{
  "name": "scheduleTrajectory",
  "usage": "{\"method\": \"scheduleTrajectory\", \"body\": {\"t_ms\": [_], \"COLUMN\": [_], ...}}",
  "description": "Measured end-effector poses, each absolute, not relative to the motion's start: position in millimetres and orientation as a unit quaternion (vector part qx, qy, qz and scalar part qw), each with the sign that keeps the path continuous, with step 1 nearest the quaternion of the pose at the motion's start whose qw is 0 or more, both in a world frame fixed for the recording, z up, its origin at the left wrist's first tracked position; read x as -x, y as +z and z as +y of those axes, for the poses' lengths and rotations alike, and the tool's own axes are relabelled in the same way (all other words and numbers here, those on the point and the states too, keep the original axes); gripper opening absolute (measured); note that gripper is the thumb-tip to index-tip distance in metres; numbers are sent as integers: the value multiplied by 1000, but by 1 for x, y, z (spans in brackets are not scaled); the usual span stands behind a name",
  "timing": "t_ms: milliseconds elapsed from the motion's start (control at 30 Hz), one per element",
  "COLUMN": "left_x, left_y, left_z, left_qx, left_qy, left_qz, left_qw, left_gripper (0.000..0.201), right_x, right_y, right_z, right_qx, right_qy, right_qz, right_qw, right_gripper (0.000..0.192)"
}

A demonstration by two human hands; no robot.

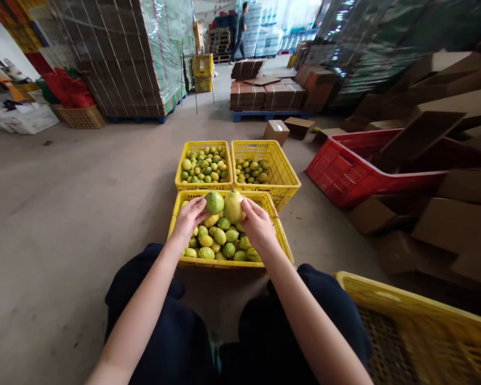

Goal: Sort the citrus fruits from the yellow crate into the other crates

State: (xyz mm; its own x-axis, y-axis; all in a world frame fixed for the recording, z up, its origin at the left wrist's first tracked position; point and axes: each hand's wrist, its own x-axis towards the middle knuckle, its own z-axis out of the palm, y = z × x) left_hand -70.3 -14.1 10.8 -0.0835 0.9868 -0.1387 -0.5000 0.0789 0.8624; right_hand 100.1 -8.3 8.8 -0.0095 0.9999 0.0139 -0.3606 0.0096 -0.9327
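My left hand (pixel 191 215) is closed on a green lemon (pixel 214 203). Beside it, my right hand (pixel 258 220) grips a larger, yellower lemon (pixel 234 207) with its stem end up. The two fruits are side by side, touching or nearly so, above a yellow crate (pixel 232 263) of green and yellow lemons (pixel 220 236). Behind this crate stand two more: a left yellow crate (pixel 204 187) well filled with mixed lemons, and a right yellow crate (pixel 282 166) with fewer lemons gathered at its left side. My fingers hide part of both held fruits.
A red crate (pixel 344 171) and loose cardboard boxes (pixel 457 224) crowd the right. Another yellow crate (pixel 425 310) is by my right knee. Flattened cartons (pixel 264 96) lie on a blue pallet ahead. Wrapped stacks rise on both sides; a person (pixel 240 32) walks far back.
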Motion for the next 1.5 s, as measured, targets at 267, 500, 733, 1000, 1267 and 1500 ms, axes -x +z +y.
{"method": "scheduleTrajectory", "body": {"t_ms": [267, 500, 733, 1000, 1267, 1500], "left_x": [60, 54, 52, 57, 52, 52], "left_y": [-5, 5, 11, 8, 3, 10], "left_z": [-17, -22, -19, -17, -18, -22], "left_qx": [-355, -383, -349, -326, -291, -345], "left_qy": [564, 565, 563, 550, 564, 517], "left_qz": [437, 446, 420, 444, 447, 476], "left_qw": [604, 579, 620, 628, 630, 623], "left_gripper": [38, 55, 53, 48, 35, 31], "right_x": [-97, -88, -90, -93, -95, -93], "right_y": [3, 4, 11, 6, 1, 7], "right_z": [-13, -22, -16, -13, -11, -12], "right_qx": [431, 466, 408, 403, 455, 465], "right_qy": [540, 626, 662, 643, 597, 634], "right_qz": [-454, -327, -250, -238, -273, -202], "right_qw": [563, 533, 577, 606, 602, 584], "right_gripper": [42, 57, 31, 27, 28, 20]}}
